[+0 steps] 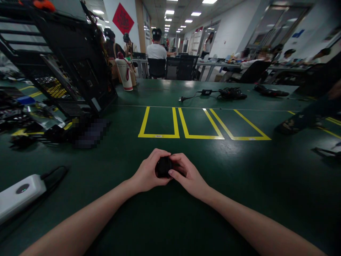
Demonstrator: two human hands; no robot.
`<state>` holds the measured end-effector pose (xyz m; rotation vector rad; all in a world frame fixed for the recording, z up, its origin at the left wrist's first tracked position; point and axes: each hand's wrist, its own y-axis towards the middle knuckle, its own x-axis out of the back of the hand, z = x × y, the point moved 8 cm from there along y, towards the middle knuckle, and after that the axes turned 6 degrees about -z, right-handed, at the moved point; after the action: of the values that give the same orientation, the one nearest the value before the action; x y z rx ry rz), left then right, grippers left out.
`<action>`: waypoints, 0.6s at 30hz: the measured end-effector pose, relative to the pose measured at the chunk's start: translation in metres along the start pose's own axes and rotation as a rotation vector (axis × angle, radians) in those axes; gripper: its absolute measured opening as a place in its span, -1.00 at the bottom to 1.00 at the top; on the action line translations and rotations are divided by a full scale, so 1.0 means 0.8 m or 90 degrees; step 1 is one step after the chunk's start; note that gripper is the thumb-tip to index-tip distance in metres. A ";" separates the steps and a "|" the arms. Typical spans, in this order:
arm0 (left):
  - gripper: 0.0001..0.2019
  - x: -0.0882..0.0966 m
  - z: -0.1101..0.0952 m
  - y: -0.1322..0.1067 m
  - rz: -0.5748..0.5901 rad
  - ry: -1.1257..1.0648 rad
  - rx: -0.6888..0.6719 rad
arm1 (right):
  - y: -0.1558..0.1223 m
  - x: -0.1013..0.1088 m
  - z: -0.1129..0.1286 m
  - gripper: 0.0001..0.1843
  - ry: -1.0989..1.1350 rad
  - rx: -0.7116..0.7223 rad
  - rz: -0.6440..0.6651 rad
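A small black block-like object (163, 167) with rounded edges sits between my hands, low over the green table. My left hand (148, 171) curls around its left side, thumb below and fingers above. From the right, my right hand (189, 175) closes on it, with the thumb at its lower right corner and the bent fingers behind. Its exact kind is too dark to make out, and my fingers cover part of it. Just beyond, strips of yellow tape (158, 136) mark several open frames on the table.
On the left stands a black computer case (71, 60), with a plastic bottle (44, 113) before it. A white device (22, 193) with a cable lies nearer. A paper cup (124, 74) and coiled black cables (231, 93) are along the far edge. Several people sit beyond.
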<state>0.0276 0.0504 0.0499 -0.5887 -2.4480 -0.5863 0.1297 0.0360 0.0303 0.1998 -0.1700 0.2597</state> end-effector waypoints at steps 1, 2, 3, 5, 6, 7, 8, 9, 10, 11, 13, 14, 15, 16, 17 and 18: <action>-0.45 0.000 0.000 0.000 0.000 -0.001 0.002 | -0.001 0.001 0.003 -0.72 -0.007 0.013 -0.003; -0.45 0.001 0.000 0.000 0.000 -0.002 0.003 | -0.001 0.002 0.004 -0.72 -0.014 0.023 -0.006; -0.45 0.001 -0.001 0.000 0.000 -0.002 0.002 | -0.001 0.003 0.005 -0.73 -0.019 0.028 -0.012; -0.45 0.001 -0.002 0.000 -0.002 -0.002 0.001 | 0.000 0.006 0.003 -0.78 -0.012 0.024 -0.022; -0.45 0.001 -0.002 0.000 -0.002 -0.003 0.002 | 0.001 0.007 0.001 -0.81 -0.002 0.016 -0.026; -0.45 0.001 -0.002 0.000 -0.002 -0.002 0.002 | 0.002 0.008 -0.002 -0.83 0.008 0.005 -0.029; -0.45 0.001 -0.002 0.001 -0.003 -0.001 0.002 | 0.004 0.008 -0.006 -0.84 0.018 -0.008 -0.031; -0.45 0.002 -0.002 0.001 -0.005 0.000 0.002 | 0.004 0.008 -0.009 -0.85 0.026 -0.021 -0.034; -0.45 0.002 -0.002 0.001 -0.007 0.002 0.001 | 0.005 0.008 -0.012 -0.84 0.030 -0.036 -0.036; -0.45 0.002 -0.002 0.001 -0.008 0.003 -0.001 | 0.005 0.008 -0.015 -0.81 0.032 -0.052 -0.038; -0.45 0.002 -0.001 0.001 -0.008 0.005 -0.001 | 0.005 0.007 -0.019 -0.74 0.032 -0.082 -0.033; -0.45 0.001 -0.001 0.001 -0.004 0.005 0.001 | 0.004 0.005 -0.020 -0.72 0.026 -0.093 -0.023; -0.44 0.001 0.000 0.001 0.000 0.004 0.004 | 0.003 0.003 -0.020 -0.71 0.018 -0.098 -0.012; -0.44 0.001 0.001 0.000 0.001 0.003 0.007 | 0.002 0.001 -0.018 -0.72 0.011 -0.097 -0.002; -0.45 0.001 0.001 0.000 0.003 0.002 0.009 | 0.001 0.000 -0.016 -0.74 0.006 -0.092 0.005; -0.45 0.000 0.001 0.000 0.004 0.001 0.011 | 0.001 -0.001 -0.014 -0.75 0.004 -0.083 0.009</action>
<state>0.0270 0.0510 0.0494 -0.5879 -2.4464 -0.5635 0.1302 0.0389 0.0196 0.0679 -0.1816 0.2624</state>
